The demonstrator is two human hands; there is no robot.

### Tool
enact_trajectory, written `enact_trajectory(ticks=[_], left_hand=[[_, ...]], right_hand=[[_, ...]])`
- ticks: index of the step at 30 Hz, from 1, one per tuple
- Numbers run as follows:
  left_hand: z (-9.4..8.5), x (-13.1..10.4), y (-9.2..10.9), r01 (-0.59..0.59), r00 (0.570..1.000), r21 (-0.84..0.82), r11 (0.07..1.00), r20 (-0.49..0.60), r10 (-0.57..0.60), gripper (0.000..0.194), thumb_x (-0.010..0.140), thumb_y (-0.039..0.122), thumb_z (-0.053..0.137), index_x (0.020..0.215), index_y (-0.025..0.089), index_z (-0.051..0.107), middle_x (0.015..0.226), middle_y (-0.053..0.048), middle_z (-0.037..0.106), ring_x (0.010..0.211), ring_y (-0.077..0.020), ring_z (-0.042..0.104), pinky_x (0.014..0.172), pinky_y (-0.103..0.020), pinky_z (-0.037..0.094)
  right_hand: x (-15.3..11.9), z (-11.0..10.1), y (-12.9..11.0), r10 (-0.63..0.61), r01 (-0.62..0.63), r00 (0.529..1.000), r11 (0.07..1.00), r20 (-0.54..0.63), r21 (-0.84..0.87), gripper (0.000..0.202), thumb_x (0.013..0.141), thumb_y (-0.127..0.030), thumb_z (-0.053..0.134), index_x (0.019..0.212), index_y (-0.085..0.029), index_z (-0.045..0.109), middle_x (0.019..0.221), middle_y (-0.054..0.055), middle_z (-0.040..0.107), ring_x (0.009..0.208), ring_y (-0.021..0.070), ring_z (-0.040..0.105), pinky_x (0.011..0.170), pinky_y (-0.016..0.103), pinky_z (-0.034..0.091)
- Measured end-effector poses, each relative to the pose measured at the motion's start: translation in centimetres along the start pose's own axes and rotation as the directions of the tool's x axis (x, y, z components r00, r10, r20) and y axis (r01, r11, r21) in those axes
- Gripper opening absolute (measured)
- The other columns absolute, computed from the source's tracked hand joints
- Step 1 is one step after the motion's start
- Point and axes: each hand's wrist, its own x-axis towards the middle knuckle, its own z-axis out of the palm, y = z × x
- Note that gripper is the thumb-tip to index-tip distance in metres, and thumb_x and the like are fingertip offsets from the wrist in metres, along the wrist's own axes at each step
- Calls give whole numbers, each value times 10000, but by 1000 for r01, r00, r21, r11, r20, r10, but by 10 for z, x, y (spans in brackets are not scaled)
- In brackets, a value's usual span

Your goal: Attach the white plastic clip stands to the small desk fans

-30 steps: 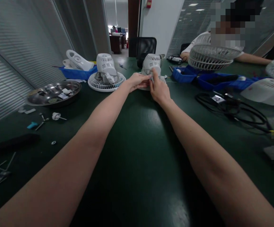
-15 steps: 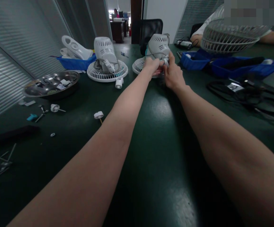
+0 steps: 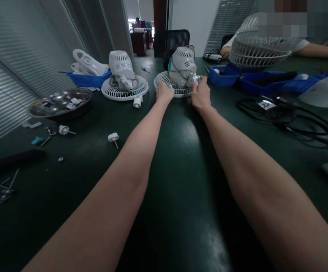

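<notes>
A white fan head (image 3: 183, 62) lies face down on its round grille (image 3: 164, 78) at the far side of the table, its cord looped around the motor housing. My right hand (image 3: 201, 94) is closed on the white neck joint (image 3: 194, 78) at the housing's near right side. By the grille's near left edge is my left hand (image 3: 164, 93), fingers curled together. A small teal piece (image 3: 169, 86) shows at its fingertips; its shape is too small to make out. Left of this stands a second fan head (image 3: 121, 66), also face down, with a loose white joint (image 3: 137, 101) before it.
A steel bowl (image 3: 62, 115) of small parts is at left, near a blue bin (image 3: 88, 80) with white parts. White knobs (image 3: 113, 137) and screws lie nearer. At right are blue bins (image 3: 224, 75), black cables (image 3: 285, 117) and another fan (image 3: 260, 49) by a person's arm.
My left hand has come away from the neck joint and moved left to the grille's edge. My right hand stays at the joint. The camera view has shifted slightly.
</notes>
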Motion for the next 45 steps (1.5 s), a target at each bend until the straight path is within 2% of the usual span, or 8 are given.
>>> enact_trajectory(ticks=[4, 8, 15, 17, 22, 27, 35, 45], left_hand=[[-19, -29, -11, -217, 971, 374, 901, 174, 162, 301, 836, 138, 440, 1132, 92, 471, 1132, -144, 584, 1078, -224, 545, 913, -325, 425], [-41, -51, -2, -381, 915, 405, 831, 295, 275, 367, 808, 227, 490, 1141, 75, 504, 1191, -181, 553, 1140, -282, 492, 929, -367, 404], [-98, -81, 19, -665, 731, 417, 620, 536, 423, 566, 847, 602, 378, 998, 121, 636, 1082, -146, 634, 1047, -299, 552, 911, -389, 379], [-117, -81, 19, -653, 754, 505, 564, 510, 415, 573, 889, 576, 305, 1014, 123, 633, 1069, -147, 639, 1038, -295, 556, 905, -384, 371], [-165, -67, -1, -342, 937, 719, 605, 214, 275, 394, 907, 318, 388, 1199, 79, 503, 1182, -210, 572, 1101, -326, 512, 891, -411, 368], [-186, -52, -30, -205, 978, 742, 638, 125, 170, 365, 892, 302, 422, 1192, 110, 500, 1111, -203, 611, 1020, -348, 571, 843, -463, 405], [-174, -44, -50, -148, 988, 690, 709, 73, 134, 369, 921, 352, 356, 1219, 171, 477, 1124, -175, 604, 1028, -314, 584, 825, -407, 447], [-185, -51, -59, -191, 978, 665, 722, 71, 194, 293, 909, 284, 405, 1134, 158, 544, 1050, -144, 647, 1007, -263, 600, 849, -351, 440]], right_hand=[[-30, -21, -16, -43, 83, 981, 974, 189, -210, 412, 923, -372, 338, 1192, -67, 401, 1148, 237, 542, 1093, 360, 506, 875, 478, 398], [-59, -59, -24, -69, 268, 892, 876, 446, -401, 497, 898, -432, 365, 1153, -19, 474, 1213, 265, 482, 1123, 385, 477, 900, 473, 398], [-90, -137, -17, -130, 389, 741, 883, 659, -263, 460, 882, -486, 409, 1119, -120, 556, 1078, 151, 602, 912, 259, 617, 819, 377, 494], [-108, -151, -18, -245, 431, 750, 886, 614, -173, 495, 900, -493, 363, 1213, -133, 496, 1186, 154, 554, 1020, 265, 585, 896, 403, 470], [-159, -163, -31, -474, 633, 715, 752, 515, -186, 494, 891, -439, 420, 1300, -163, 449, 1351, 155, 447, 1233, 306, 446, 1029, 490, 364], [-174, -155, -51, -571, 728, 668, 635, 477, -259, 436, 898, -322, 446, 1291, -135, 481, 1395, 165, 407, 1314, 307, 353, 1100, 493, 260], [-146, -115, -108, -615, 764, 625, 606, 481, -219, 353, 893, -269, 475, 1201, -117, 552, 1321, 165, 487, 1266, 300, 408, 1084, 470, 279], [-100, 0, -174, -471, 596, 737, 791, 485, -139, 449, 901, -357, 476, 1308, -178, 416, 1321, 174, 421, 1168, 328, 463, 957, 454, 371]])
